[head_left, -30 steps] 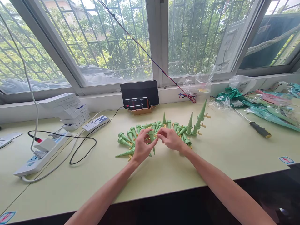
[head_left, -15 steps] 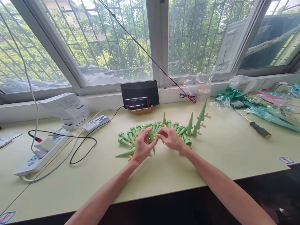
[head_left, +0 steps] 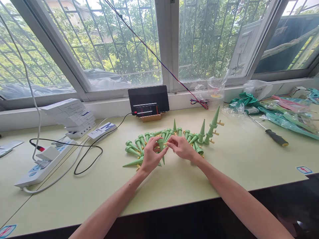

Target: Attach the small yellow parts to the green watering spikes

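My left hand (head_left: 151, 153) is closed around a green plastic watering spike (head_left: 161, 149), its pointed end slanting down toward the table. My right hand (head_left: 181, 146) pinches a small yellow valve (head_left: 166, 144) at the side of that spike's head; whether it is seated in the spike I cannot tell. More green spikes (head_left: 132, 151) lie in an arc behind and beside both hands, several with yellow valves. To the right, stacked spikes (head_left: 213, 124) stand upright with yellow valves sticking out sideways.
A tablet (head_left: 149, 98) and phone lean on a cardboard stand (head_left: 151, 118) at the back. On the left are white boxes (head_left: 68, 114), a power strip (head_left: 47, 164) and loose cables. A screwdriver (head_left: 276, 137) and plastic bags (head_left: 286, 116) lie at the right.
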`<state>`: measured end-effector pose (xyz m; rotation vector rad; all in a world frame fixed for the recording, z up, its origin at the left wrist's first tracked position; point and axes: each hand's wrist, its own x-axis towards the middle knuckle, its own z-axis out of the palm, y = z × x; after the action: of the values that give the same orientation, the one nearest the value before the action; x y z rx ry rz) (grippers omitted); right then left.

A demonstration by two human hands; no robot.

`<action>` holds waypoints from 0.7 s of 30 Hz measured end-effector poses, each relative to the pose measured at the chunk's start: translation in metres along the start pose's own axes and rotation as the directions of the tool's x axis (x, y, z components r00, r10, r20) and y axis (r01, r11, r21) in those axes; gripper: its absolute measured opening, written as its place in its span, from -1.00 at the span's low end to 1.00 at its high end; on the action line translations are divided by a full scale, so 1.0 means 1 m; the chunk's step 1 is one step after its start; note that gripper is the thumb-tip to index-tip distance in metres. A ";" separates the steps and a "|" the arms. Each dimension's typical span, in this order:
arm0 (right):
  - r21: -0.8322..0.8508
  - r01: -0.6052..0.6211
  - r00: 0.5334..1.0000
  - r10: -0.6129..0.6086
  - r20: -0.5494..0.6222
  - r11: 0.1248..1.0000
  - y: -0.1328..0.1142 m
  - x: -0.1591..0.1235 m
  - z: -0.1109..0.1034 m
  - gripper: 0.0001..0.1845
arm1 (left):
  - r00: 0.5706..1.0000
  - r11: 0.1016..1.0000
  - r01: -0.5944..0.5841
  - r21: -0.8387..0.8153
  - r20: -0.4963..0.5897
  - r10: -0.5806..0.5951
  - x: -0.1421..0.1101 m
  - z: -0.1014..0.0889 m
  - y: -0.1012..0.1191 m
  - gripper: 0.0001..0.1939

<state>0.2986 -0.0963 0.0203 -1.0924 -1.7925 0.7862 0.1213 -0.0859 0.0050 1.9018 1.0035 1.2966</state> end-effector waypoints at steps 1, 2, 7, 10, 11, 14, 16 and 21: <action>-0.002 -0.001 1.000 0.001 0.000 1.000 0.000 0.000 0.000 -0.83 | 1.000 1.000 0.001 0.000 0.000 -0.001 0.000 0.000 0.000 -0.60; -0.004 -0.002 1.000 0.002 0.000 1.000 0.001 0.000 0.000 -0.82 | 1.000 1.000 0.002 -0.001 0.001 -0.002 0.000 0.000 0.000 -0.60; -0.021 0.018 1.000 -0.018 -0.004 1.000 0.004 0.000 0.001 -0.80 | 1.000 1.000 0.007 0.022 0.003 -0.007 0.000 0.000 0.001 -0.60; -0.036 0.030 1.000 -0.030 -0.007 0.999 0.005 0.001 0.001 -0.79 | 1.000 1.000 0.011 0.026 0.006 -0.012 -0.001 0.000 0.003 -0.59; -0.040 0.034 0.999 -0.034 -0.007 0.999 0.005 0.001 0.001 -0.78 | 1.000 1.000 0.011 0.027 0.006 -0.011 -0.001 0.000 0.003 -0.59; -0.047 0.043 0.999 -0.043 -0.008 0.998 0.006 0.001 0.001 -0.77 | 1.000 1.000 0.006 0.031 0.007 -0.006 0.000 0.000 0.004 -0.60; -0.047 0.044 0.999 -0.045 -0.008 0.998 0.006 0.001 0.002 -0.76 | 1.000 0.999 0.004 0.031 0.005 -0.004 0.000 0.000 0.004 -0.60; -0.051 0.037 0.999 -0.037 -0.006 0.998 0.006 0.001 0.002 -0.75 | 1.000 1.000 0.009 0.027 0.007 -0.009 0.000 0.000 0.004 -0.60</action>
<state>0.2988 -0.0927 0.0148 -1.0906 -1.8306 0.7176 0.1221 -0.0879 0.0078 1.9190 1.0296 1.2766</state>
